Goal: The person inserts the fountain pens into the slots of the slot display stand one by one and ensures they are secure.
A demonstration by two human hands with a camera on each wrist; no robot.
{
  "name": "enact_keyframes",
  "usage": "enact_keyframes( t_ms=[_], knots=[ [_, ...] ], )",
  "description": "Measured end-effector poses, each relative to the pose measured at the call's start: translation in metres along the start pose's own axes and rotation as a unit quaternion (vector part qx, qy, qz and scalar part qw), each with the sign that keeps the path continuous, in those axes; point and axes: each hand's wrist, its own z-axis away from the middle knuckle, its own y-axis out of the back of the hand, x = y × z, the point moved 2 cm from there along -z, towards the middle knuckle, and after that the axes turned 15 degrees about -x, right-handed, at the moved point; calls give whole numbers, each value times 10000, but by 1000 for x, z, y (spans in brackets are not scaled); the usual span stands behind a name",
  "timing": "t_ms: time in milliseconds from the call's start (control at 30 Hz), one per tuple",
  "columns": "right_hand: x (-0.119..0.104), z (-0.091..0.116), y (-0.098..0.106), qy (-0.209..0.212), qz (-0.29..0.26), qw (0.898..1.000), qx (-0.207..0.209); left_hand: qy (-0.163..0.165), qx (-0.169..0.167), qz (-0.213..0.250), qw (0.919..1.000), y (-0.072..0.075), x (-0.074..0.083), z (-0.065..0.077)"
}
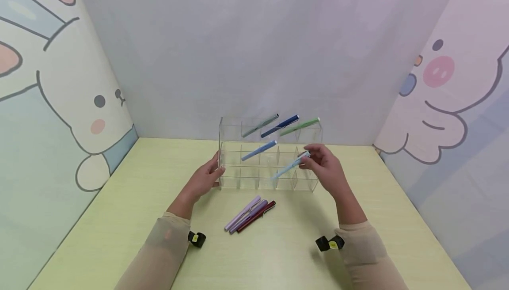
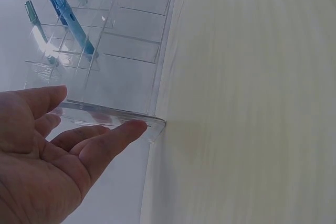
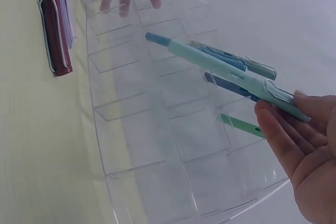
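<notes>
In rack point(image 1: 249, 182): 4 pens point(image 1: 280, 126); on table point(image 1: 254, 263): 3; right hand point(image 1: 328, 169): 1 pen point(image 3: 223, 70).

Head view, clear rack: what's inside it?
Top tier: grey-green pen, dark blue pen, green pen. Middle tier: medium-blue pen. The right hand hides part of the clear rack; anything behind the hand can't be seen.

The held pen point(image 1: 291, 166) is light blue, the table point(image 1: 119, 237) pale yellow (faintly streaked).
</notes>
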Motion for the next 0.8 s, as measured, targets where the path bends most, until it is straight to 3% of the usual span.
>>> enact_keyframes(
  t_ms=[133,267,600,800],
  knots=[
    [0,-5,6,524,-550,9938,809,1,70,53,10000,3,-14,-8],
    [0,-14,13,921,-834,9838,1291,-8,89,38,10000,3,-24,-13],
    [-1,-38,27,819,-681,9817,1578,-47,119,-91,9999,5,-23,-11],
    [3,-44,24,608,-600,9853,1480,-97,108,-58,9999,6,-24,-12]
  ],
)
